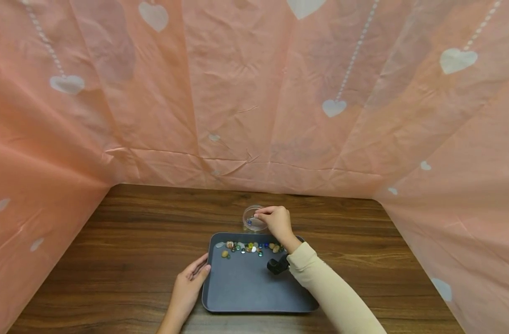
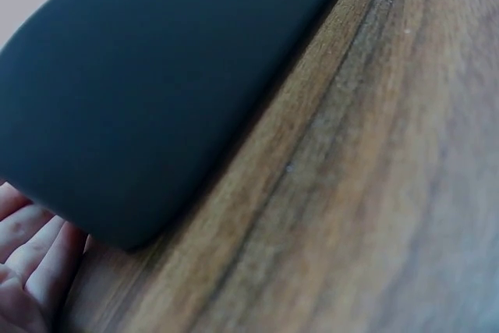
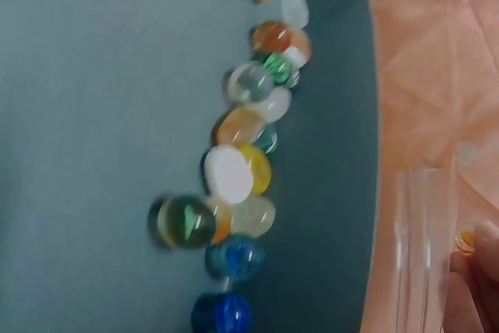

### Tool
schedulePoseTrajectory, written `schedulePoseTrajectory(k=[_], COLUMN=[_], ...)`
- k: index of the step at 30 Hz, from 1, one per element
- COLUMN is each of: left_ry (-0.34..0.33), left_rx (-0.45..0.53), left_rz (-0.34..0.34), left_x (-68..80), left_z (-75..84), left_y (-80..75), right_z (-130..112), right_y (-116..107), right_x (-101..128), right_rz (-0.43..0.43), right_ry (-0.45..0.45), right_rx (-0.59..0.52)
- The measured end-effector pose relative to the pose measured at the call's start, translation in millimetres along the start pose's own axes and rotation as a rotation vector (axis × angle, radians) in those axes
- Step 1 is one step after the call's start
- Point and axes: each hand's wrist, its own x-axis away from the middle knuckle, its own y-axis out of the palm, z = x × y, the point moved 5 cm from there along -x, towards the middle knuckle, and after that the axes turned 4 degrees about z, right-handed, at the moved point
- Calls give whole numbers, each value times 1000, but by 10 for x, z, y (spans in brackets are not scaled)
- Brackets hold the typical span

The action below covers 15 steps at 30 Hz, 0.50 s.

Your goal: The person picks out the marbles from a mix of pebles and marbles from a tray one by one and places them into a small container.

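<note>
1. Under the right hand (image 1: 276, 222), just beyond the far edge of the tray (image 1: 246, 287), stands a small clear glass cup (image 1: 252, 218) on the desk (image 1: 125, 241).
2. That hand hovers over the cup's mouth with thumb and forefinger pinched together; the right wrist view shows a small orange bead (image 3: 465, 240) held at the fingertips (image 3: 487, 243) beside the cup's clear wall (image 3: 421, 255).
3. A blue bead (image 1: 249, 222) lies inside the cup, below the pinching fingers.
4. Nearer the person than the right hand, a row of coloured glass beads and pebbles (image 1: 248, 247) runs along the far side of the dark grey tray; from the wrist view they show as white, yellow, orange, green, clear and blue pieces (image 3: 234, 173) touching or just beside one another.
5. A cream sleeve (image 1: 329, 292) covers the right forearm, which crosses the tray's right part, with a black wrist device (image 1: 277, 266) just behind the hand.
6. The left hand (image 1: 187, 287) lies flat on the desk, fingers straight and relaxed, touching the tray's left edge and holding nothing; the left wrist view shows its fingers (image 2: 31, 255) against the tray's rounded corner (image 2: 125, 224).
7. Beyond both hands, a wrinkled pink sheet with white hearts (image 1: 334, 107) rises behind and beside the desk.
</note>
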Motion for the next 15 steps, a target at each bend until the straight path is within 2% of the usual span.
schedulePoseTrajectory(k=[3,9,12,15], left_ry=[-1,0,3,12], left_rx=[2,13,22,21], left_rz=[-1,-4,-5,-6], left_x=[0,2,4,3], left_z=[-5,-14,-18,-17], left_y=[-2,-2,-3,0], right_z=[-33,-114,-127,-122], right_y=[23,52,60,64], right_x=[-1,10,16,12], right_rz=[-21,-37,-40,-48], right_ry=[-72,-304,-357,-350], right_rx=[61,242,273,271])
